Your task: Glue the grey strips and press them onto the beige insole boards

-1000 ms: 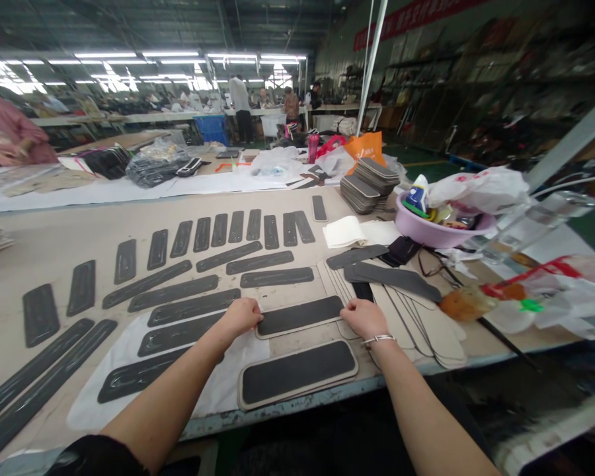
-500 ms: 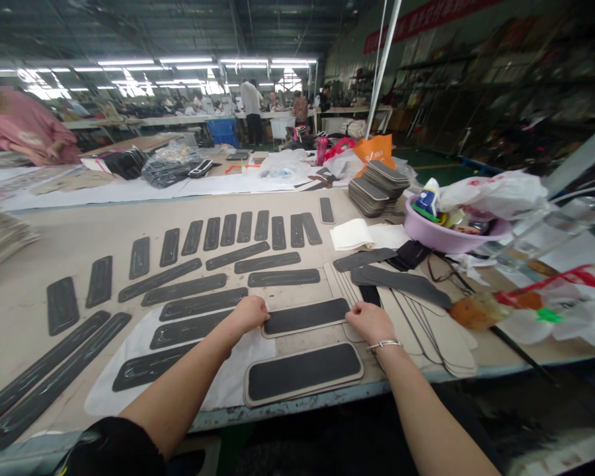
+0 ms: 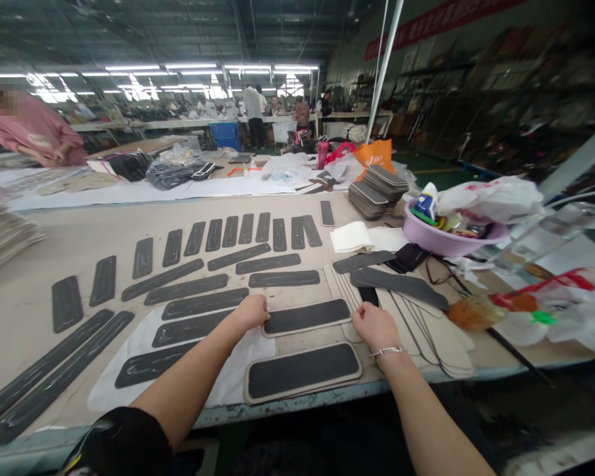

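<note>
My left hand (image 3: 252, 313) pinches the left end of a flat dark grey strip with a beige border (image 3: 307, 317). Just off that strip's right end is my right hand (image 3: 375, 325), its fingers curled in; whether anything is between them is hidden. A bracelet circles the right wrist. Nearer the table edge lies a small stack topped by a similar beige-bordered strip (image 3: 302, 372). Beige rounded pieces (image 3: 411, 330) fan out beyond my right hand, with dark strips (image 3: 401, 283) across them. Several dark strips with glossy wet-looking streaks (image 3: 193, 288) lie to the left.
White paper (image 3: 238, 390) lies under some strips. Toward the back right stand stacked dark pieces (image 3: 377, 192) and a lilac basin (image 3: 451, 243) of supplies. Plastic bags (image 3: 560, 311) crowd the right side. A person in pink (image 3: 34, 132) stands at the far left.
My right hand has drawn slightly right, away from the strip's end. The left hand keeps its place on the other end.
</note>
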Tool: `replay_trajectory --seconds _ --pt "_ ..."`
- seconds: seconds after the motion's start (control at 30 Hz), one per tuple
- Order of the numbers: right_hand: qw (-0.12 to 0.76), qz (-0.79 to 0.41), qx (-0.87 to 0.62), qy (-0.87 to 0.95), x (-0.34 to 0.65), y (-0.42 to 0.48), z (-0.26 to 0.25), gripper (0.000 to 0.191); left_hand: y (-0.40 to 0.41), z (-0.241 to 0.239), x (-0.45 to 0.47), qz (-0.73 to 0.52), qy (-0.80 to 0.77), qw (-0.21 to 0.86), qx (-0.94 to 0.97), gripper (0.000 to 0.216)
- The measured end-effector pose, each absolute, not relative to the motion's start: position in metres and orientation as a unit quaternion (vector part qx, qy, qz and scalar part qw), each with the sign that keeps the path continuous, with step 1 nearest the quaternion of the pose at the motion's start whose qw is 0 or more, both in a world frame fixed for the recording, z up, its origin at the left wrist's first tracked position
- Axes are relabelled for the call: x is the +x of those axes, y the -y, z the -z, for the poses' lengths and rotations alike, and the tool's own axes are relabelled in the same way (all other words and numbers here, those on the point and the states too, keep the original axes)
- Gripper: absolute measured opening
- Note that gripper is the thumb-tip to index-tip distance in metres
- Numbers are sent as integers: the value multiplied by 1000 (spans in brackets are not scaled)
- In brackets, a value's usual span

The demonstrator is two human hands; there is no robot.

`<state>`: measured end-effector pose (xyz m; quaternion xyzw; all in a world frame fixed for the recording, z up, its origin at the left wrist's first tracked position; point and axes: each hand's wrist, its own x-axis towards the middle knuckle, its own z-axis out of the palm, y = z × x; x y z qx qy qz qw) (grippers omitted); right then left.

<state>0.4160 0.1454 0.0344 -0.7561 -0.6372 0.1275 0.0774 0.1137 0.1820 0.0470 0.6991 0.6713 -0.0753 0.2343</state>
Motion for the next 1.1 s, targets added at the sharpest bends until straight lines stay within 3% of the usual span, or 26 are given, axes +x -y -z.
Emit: replay_trajectory --seconds 0.17,0.27,0.37,0.7,0.87,1.1 --pt "172 -95 -585 787 376 -127 -46 43 -183 -49 115 80 -670 242 697 8" --pt "117 -160 -441 875 338 -119 -39 63 -183 -50 116 88 -670 246 695 7" --pt "62 -190 -420 885 323 -121 -26 71 -182 -50 116 94 -669 245 695 6" --pt "-3 -109 -550 828 406 -145 -4 69 -178 -42 115 81 -664 187 720 17" --pt "87 -86 -571 812 407 -153 9 51 -169 -41 121 63 -667 142 729 21" --pt "196 -101 -560 798 413 -158 10 62 -169 -49 119 34 -656 152 738 14"
